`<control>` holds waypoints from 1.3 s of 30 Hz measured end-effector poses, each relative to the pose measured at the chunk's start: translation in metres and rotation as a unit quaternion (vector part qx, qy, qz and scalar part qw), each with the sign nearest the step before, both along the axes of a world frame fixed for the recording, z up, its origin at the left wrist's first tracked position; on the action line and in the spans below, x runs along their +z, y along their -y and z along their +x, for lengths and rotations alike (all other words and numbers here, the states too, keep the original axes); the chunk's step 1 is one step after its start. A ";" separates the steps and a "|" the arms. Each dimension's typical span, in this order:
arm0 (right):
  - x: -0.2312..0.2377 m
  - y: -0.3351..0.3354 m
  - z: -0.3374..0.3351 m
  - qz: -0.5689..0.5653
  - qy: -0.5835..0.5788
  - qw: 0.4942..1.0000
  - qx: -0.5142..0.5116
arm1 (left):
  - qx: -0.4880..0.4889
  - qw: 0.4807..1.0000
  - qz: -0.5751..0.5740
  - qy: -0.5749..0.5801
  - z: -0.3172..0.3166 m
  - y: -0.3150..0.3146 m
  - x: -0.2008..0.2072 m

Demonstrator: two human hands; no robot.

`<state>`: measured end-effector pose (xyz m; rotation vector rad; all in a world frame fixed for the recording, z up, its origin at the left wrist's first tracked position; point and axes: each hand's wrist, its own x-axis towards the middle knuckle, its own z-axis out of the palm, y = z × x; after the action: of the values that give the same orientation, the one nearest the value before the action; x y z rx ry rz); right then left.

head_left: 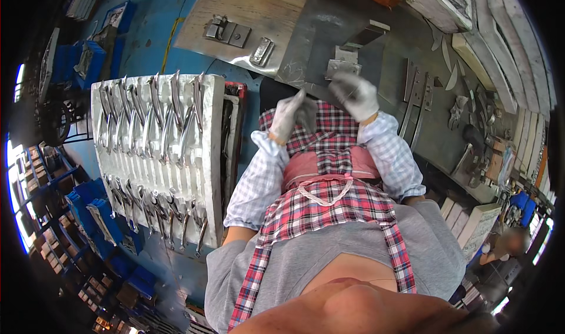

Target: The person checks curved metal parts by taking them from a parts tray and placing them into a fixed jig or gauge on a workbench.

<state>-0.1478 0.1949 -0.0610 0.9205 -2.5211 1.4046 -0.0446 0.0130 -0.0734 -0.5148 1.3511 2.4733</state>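
The steel fixture (346, 56) stands on the grey tabletop (376, 66), just beyond my right hand (356, 96). I'd judge it heavy and stiff, hardly fragile, its smooth faces perhaps slippery under a glove; the solid base block looks the surest place to take hold. My right hand is blurred, its fingers bent; I can't tell whether they close on anything. My left hand (290, 116) is half curled above my plaid apron (329, 207), and whatever it might grip is hidden.
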 end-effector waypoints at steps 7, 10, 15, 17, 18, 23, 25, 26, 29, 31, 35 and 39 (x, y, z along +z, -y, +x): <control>-0.020 -0.021 -0.057 0.222 0.084 0.968 -0.084 | 0.092 0.971 -0.219 0.016 -0.035 -0.040 -0.046; -0.017 -0.012 -0.059 0.156 0.163 0.962 -0.154 | 0.132 0.940 -0.314 0.008 -0.055 -0.040 -0.044; -0.025 -0.022 -0.052 0.057 0.192 0.973 -0.116 | 0.110 0.848 -0.509 -0.095 -0.090 -0.054 -0.032; -0.040 -0.048 -0.044 -0.102 0.227 0.961 -0.118 | 0.081 0.831 -0.539 -0.113 -0.095 -0.060 -0.030; -0.050 -0.065 -0.039 -0.180 0.241 0.946 -0.120 | 0.085 0.824 -0.548 -0.117 -0.096 -0.062 -0.031; -0.076 -0.136 -0.016 0.034 0.008 0.963 -0.265 | 0.062 0.839 -0.539 -0.034 -0.096 -0.061 -0.032; -0.075 -0.136 -0.014 0.105 -0.104 0.965 -0.217 | 0.057 0.844 -0.532 -0.042 -0.097 -0.060 -0.031; -0.072 -0.133 -0.014 0.147 -0.224 0.948 -0.173 | 0.056 0.838 -0.543 -0.021 -0.097 -0.060 -0.030; -0.070 -0.097 -0.024 0.100 -0.090 0.985 -0.110 | 0.029 0.824 -0.565 -0.033 -0.099 -0.060 -0.027; -0.072 -0.077 -0.033 0.118 -0.199 0.971 -0.059 | 0.023 0.825 -0.564 -0.020 -0.099 -0.060 -0.027; -0.083 -0.060 -0.035 -0.015 -0.049 0.992 -0.116 | 0.005 0.829 -0.560 -0.007 -0.099 -0.057 -0.027; -0.088 -0.063 -0.035 0.008 -0.053 0.994 -0.099 | -0.005 0.827 -0.562 0.009 -0.101 -0.055 -0.026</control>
<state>-0.1831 0.2577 -0.1485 0.7034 -2.4697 1.2462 -0.1451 0.0685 -0.0990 -0.7124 2.6852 1.3690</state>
